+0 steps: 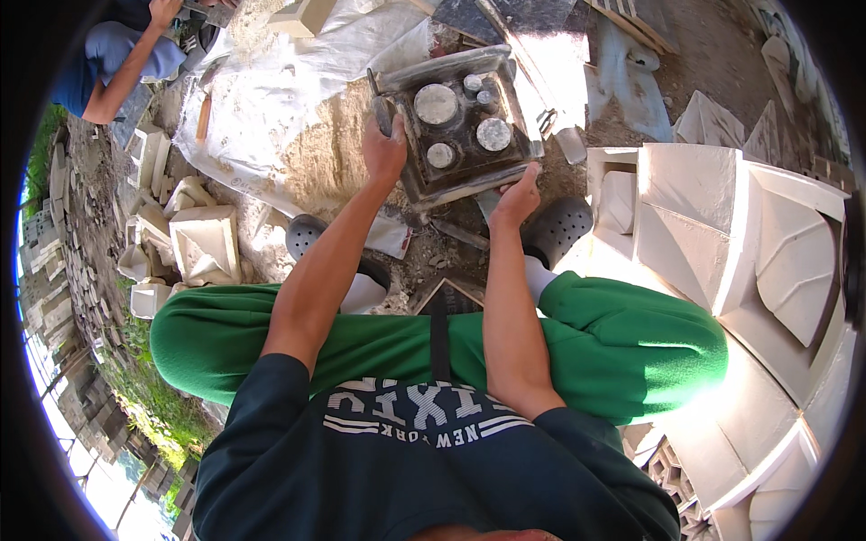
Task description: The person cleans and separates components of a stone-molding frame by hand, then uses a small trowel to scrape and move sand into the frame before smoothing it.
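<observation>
A square, dark, raised-rim mould point(465, 176) rests tilted on the ground in front of me, between my feet. Inside it stand several round pale-topped studs point(437, 105) of different sizes. My left hand point(386, 149) is closed at the mould's left side, around a slim grey hand tool point(380, 110) that points away from me. Whether its fingers also grip the rim is hidden. At the near right corner, my right hand point(516, 197) is closed on the mould's edge, thumb on top and the other fingers mostly out of sight.
White plastic sheeting point(271, 99) covers the ground at the far left, with a wooden-handled tool point(204, 115) on it. Pale cast blocks point(206, 242) are piled at left; larger cast panels point(690, 189) stand at right. Another person's arm point(126, 77) shows at the upper left.
</observation>
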Action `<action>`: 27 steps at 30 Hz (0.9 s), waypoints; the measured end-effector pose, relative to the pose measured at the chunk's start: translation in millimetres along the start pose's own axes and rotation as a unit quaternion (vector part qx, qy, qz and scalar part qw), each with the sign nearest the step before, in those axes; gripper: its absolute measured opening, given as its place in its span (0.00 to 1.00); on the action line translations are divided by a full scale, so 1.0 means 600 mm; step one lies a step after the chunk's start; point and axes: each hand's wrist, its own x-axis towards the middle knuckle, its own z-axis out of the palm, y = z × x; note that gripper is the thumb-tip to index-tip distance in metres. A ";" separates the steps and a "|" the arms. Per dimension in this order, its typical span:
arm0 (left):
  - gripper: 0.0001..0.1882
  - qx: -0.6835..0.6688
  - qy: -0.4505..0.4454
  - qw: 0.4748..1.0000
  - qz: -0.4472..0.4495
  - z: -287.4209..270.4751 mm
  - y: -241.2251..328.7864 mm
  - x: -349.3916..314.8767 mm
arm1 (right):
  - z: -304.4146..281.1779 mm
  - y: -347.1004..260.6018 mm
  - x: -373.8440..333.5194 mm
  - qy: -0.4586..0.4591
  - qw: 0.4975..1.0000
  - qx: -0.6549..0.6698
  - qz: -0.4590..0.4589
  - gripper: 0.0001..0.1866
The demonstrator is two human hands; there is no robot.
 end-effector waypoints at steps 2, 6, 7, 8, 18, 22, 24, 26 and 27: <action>0.18 0.018 0.017 1.000 0.006 0.000 -0.020 0.010 | 0.007 -0.002 -0.002 -0.020 1.000 0.000 -0.005 0.28; 0.18 0.003 0.031 0.999 -0.007 0.016 0.004 0.001 | 0.009 0.001 0.017 -0.014 0.995 0.085 0.054 0.28; 0.17 -0.016 0.023 1.000 -0.005 0.017 0.009 -0.001 | 0.013 -0.002 0.015 -0.016 0.995 0.089 0.031 0.28; 0.16 -0.036 0.014 0.999 -0.002 0.017 0.013 -0.001 | 0.017 -0.005 0.014 -0.019 0.995 0.093 0.008 0.29; 0.17 -0.022 -0.041 0.999 -0.006 0.008 0.023 0.028 | 0.030 0.000 0.001 0.009 0.999 0.009 0.044 0.34; 0.15 -0.010 -0.023 1.000 0.001 0.024 0.004 0.036 | 0.032 0.008 0.016 -0.006 0.996 0.060 0.060 0.36; 0.17 -0.053 -0.024 0.998 0.018 0.028 0.006 0.035 | 0.030 0.015 0.020 -0.004 0.993 0.094 0.073 0.37; 0.17 -0.029 -0.018 0.999 0.001 0.027 0.011 0.034 | 0.028 0.022 0.020 -0.013 0.991 0.134 0.011 0.38; 0.17 -0.001 -0.006 1.000 -0.012 0.021 0.010 0.035 | 0.029 0.017 0.017 -0.013 0.991 0.129 0.013 0.38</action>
